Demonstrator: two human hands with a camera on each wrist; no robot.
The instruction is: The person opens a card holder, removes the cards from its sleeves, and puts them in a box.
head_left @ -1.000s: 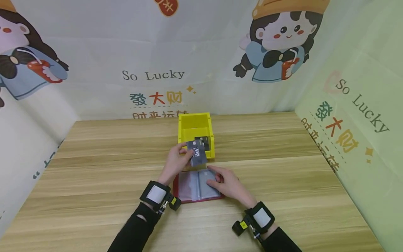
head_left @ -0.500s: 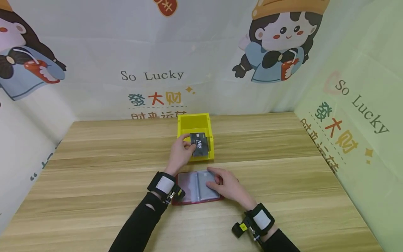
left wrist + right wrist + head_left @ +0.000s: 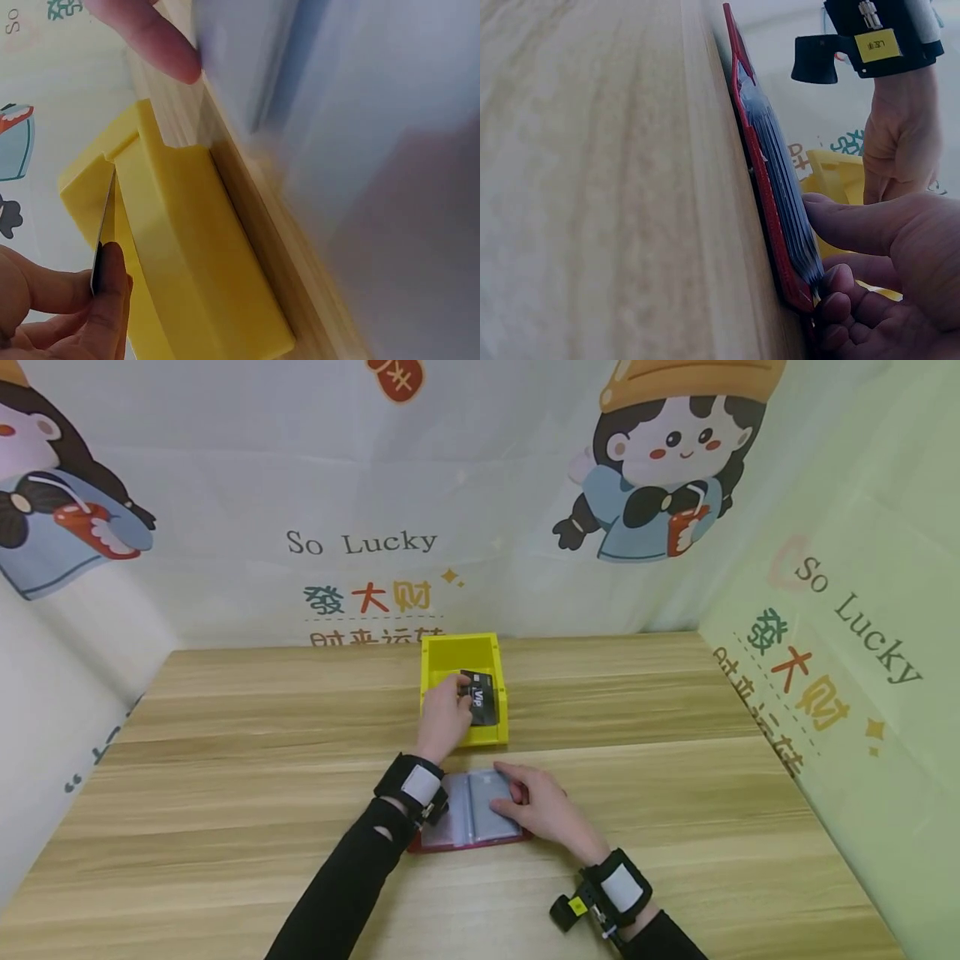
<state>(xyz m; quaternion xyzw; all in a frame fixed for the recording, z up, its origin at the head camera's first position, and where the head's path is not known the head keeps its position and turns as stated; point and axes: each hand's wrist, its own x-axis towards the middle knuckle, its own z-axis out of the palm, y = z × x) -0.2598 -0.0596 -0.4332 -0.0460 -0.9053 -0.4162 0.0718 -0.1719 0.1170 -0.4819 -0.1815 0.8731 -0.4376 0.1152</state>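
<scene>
In the head view, my left hand (image 3: 444, 717) pinches a dark card (image 3: 485, 700) marked "Vip" between thumb and fingers, within the front part of a small yellow bin (image 3: 459, 652). Seen edge-on in the left wrist view, the card (image 3: 106, 214) slants against the yellow bin (image 3: 195, 262). An opened card holder (image 3: 486, 822) with a red cover and clear sleeves lies on the table before the bin. My right hand (image 3: 547, 806) grips its right side; in the right wrist view the thumb presses the stacked sleeves (image 3: 780, 169) while the fingers curl at the edge.
The wooden table (image 3: 675, 760) meets a white printed cloth (image 3: 510, 568) at the back, with more cloth at both sides. My left forearm (image 3: 348, 872) crosses the table to the left of the card holder and overlaps its left edge.
My left hand has carried the card forward from above the card holder into the yellow bin, where it stays pinched. The right hand has kept its place on the card holder.
</scene>
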